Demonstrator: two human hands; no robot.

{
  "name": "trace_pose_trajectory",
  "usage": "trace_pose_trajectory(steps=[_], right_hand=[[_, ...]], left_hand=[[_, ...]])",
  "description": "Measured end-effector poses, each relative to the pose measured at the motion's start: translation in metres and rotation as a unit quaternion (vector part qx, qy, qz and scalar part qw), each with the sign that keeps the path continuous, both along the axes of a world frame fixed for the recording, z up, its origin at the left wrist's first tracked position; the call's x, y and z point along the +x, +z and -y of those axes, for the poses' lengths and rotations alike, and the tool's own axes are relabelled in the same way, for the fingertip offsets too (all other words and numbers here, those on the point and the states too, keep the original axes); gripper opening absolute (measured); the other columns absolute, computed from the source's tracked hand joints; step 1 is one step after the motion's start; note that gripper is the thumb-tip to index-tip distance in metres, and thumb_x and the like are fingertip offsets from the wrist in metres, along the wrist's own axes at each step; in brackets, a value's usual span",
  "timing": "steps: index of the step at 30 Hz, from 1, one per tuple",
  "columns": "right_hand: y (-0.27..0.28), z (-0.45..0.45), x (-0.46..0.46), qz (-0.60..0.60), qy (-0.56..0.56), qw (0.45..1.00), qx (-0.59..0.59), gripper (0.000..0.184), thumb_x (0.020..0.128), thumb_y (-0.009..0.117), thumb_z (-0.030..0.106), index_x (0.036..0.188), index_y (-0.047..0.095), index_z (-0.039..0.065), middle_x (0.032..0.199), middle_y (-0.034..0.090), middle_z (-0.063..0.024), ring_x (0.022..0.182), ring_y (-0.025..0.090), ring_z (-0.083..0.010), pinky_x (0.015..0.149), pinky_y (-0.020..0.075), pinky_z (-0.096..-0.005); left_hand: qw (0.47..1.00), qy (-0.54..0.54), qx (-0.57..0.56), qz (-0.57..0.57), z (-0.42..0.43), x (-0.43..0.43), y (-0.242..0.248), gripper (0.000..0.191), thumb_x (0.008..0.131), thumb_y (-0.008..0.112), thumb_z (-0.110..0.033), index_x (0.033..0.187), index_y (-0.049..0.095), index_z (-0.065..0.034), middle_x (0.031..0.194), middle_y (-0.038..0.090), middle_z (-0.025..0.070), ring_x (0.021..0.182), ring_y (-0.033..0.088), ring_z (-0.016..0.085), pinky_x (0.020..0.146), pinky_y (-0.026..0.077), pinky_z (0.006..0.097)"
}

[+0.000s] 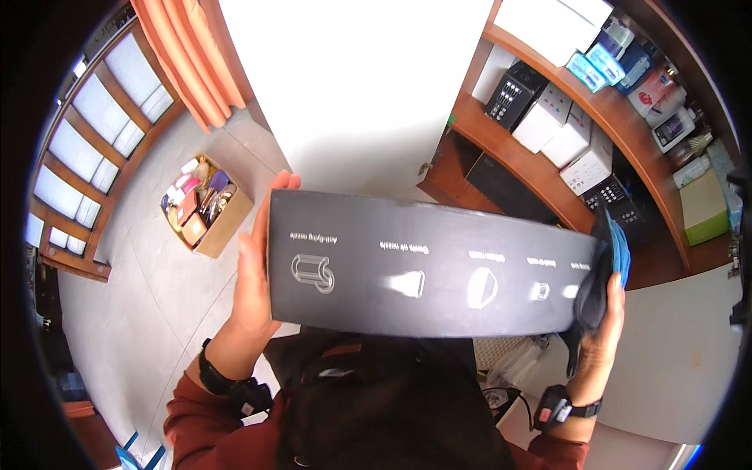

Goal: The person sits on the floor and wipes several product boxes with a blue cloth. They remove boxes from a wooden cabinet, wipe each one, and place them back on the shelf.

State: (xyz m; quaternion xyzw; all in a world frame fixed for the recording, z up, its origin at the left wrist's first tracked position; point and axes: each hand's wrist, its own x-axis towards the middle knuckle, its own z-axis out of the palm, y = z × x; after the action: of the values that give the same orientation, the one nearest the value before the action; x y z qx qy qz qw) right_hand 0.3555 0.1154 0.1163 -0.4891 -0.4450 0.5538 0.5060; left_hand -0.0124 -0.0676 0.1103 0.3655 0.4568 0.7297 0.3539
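Note:
Between my two hands is a long dark grey cardboard box (435, 264), held level in front of my body. Its facing side bears writing and white drawings of nozzle attachments, upside down to me. My left hand (255, 282) presses against the box's left end, fingertips showing over the far corner. At the other end my right hand (608, 317) grips the box with a dark and blue cloth item (593, 282) bunched between the palm and the box. That cloth hides the box's right end and some of my fingers.
An open cardboard box (232, 220) full of mixed bottles and small packs stands on the tiled floor at left. Wooden shelves (517, 147) at right hold several boxes and bottles. A white door panel (358, 106) stands ahead; an orange curtain (194, 59) hangs beside it.

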Motion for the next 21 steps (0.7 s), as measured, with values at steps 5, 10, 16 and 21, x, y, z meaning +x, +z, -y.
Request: trace_pose_trajectory(steps=[5,10,16,21], right_hand=[[0.023,-0.033,-0.049,0.197,0.065,0.962,0.176,0.041,0.092,0.062,0.029,0.118,0.058,-0.001,0.097,0.061,-0.0016,0.085,0.054,-0.0105,0.081,0.042,-0.0229],[0.036,-0.063,-0.078,0.527,0.084,0.752,0.386,0.061,0.087,0.064,0.03,0.141,0.039,0.015,0.107,0.056,-0.0189,0.09,0.06,-0.0398,0.078,0.0495,-0.045],[0.045,-0.064,-0.155,0.56,0.173,0.689,0.427,0.042,0.086,0.064,0.031,0.122,0.057,0.012,0.105,0.057,-0.0142,0.087,0.063,-0.0346,0.073,0.0518,-0.0422],[0.063,-0.001,-0.233,0.394,0.26,0.706,0.528,0.04,0.078,0.071,0.025,0.113,0.06,0.009,0.098,0.056,-0.0128,0.082,0.063,-0.0317,0.067,0.0525,-0.0395]], left_hand=[[0.984,-0.023,-0.01,-0.176,-0.01,-0.03,-0.013,0.13,0.063,0.059,-0.082,0.149,0.007,0.0001,0.154,0.015,0.0175,0.144,0.015,0.027,0.114,0.014,0.0374],[0.928,-0.073,0.058,-0.361,-0.03,-0.06,-0.024,0.155,0.038,0.087,-0.065,0.149,-0.001,0.0001,0.156,0.003,0.0199,0.145,0.008,0.032,0.114,0.013,0.042],[0.924,-0.008,0.062,-0.377,-0.054,-0.03,-0.024,0.129,0.055,0.087,-0.03,0.147,0.003,0.0047,0.151,0.011,0.0238,0.14,0.017,0.038,0.112,0.02,0.0463],[0.902,0.088,0.081,-0.414,-0.059,-0.004,-0.02,0.125,0.055,0.087,-0.024,0.146,0.007,0.0041,0.148,0.012,0.0252,0.136,0.02,0.04,0.108,0.027,0.0474]])
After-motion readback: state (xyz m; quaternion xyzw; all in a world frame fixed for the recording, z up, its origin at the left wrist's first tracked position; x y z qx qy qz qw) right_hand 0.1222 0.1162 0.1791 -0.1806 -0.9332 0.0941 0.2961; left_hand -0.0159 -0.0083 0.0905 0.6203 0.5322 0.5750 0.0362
